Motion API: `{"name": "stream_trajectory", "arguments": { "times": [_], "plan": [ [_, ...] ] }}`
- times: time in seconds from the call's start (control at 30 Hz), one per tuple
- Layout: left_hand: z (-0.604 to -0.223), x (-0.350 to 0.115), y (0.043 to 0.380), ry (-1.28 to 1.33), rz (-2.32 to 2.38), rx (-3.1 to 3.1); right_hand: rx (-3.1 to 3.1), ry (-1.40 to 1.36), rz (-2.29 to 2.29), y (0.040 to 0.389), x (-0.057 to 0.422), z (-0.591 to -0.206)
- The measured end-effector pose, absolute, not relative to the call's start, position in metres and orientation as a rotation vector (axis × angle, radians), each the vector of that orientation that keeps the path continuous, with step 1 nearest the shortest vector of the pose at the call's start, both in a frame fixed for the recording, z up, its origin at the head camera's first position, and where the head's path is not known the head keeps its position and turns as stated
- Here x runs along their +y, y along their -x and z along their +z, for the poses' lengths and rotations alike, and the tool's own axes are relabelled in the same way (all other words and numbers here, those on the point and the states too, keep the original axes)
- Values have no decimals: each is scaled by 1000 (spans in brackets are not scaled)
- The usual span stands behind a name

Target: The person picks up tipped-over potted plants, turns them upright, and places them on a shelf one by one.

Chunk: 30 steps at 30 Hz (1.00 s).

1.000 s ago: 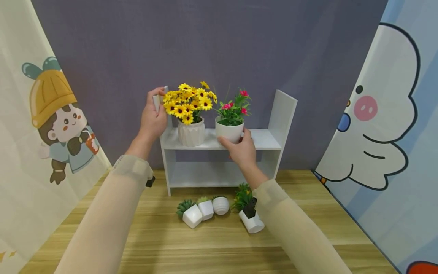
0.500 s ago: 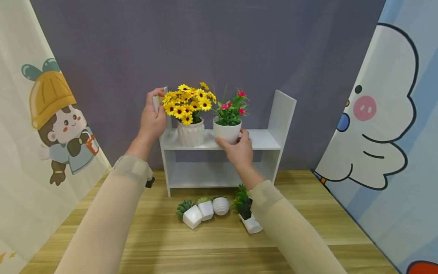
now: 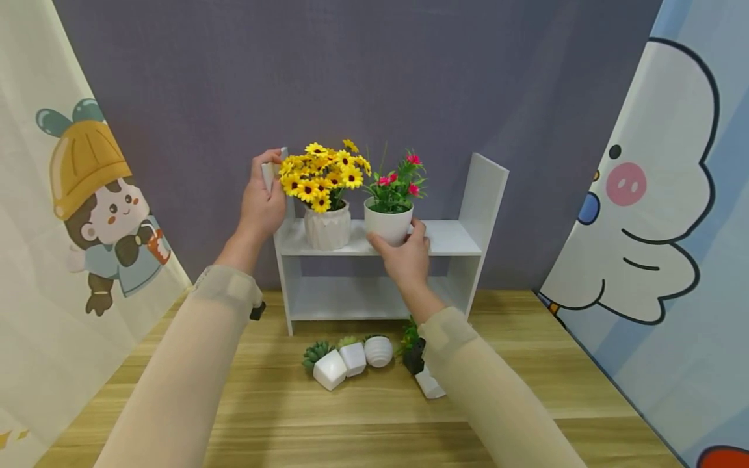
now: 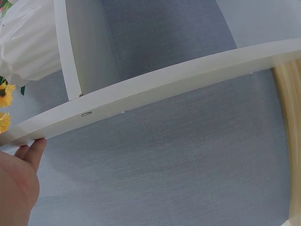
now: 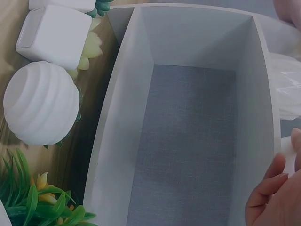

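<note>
My right hand [image 3: 408,257] grips a smooth white pot [image 3: 389,224] planted with pink flowers and green leaves, at the upper board of a white two-tier shelf [image 3: 450,239]. Fingers and thumb lie on either side of the pot's lower part. To its left, a ribbed white pot with yellow daisies [image 3: 329,226] stands upright on the same board. My left hand [image 3: 262,201] holds the shelf's left side panel near its top; the left wrist view has its fingertips [image 4: 37,149] against the panel edge. The pot in my right hand is mostly cut off in the right wrist view.
Several small potted plants lie tipped on the wooden table [image 3: 328,429] before the shelf: succulents in white pots [image 3: 330,370], a round ribbed pot [image 3: 378,351], and a leafy plant [image 3: 430,383] partly behind my right sleeve. A grey curtain [image 3: 374,71] hangs behind.
My right hand and the pink-flowered pot have shifted slightly left. My right sleeve now covers more of the tipped leafy plant. The left hand stays on the panel.
</note>
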State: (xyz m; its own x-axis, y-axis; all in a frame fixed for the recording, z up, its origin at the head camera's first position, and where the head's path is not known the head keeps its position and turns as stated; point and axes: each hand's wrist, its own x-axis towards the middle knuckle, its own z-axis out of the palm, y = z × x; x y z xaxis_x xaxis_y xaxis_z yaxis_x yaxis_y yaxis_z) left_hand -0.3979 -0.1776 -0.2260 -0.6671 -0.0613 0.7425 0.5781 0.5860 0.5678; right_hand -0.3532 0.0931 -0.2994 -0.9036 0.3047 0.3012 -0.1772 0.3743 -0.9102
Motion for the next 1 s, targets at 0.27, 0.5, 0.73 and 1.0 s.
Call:
{"name": "stream_trajectory", "arguments": {
  "times": [0.27,0.5,0.73,1.0],
  "plan": [
    [-227,-178,397,411,-1090,-2068,-2214,89,1577,355,95,-301],
    [-226,-179,398,414,-1094,-2066,-2224,88,1592,351,97,-300],
    [-226,-179,398,424,-1098,-2066,-2251,79,1597,338,101,-298],
    [-226,-178,398,431,-1111,-2057,-2298,27,1594,315,116,-302]
  ]
}}
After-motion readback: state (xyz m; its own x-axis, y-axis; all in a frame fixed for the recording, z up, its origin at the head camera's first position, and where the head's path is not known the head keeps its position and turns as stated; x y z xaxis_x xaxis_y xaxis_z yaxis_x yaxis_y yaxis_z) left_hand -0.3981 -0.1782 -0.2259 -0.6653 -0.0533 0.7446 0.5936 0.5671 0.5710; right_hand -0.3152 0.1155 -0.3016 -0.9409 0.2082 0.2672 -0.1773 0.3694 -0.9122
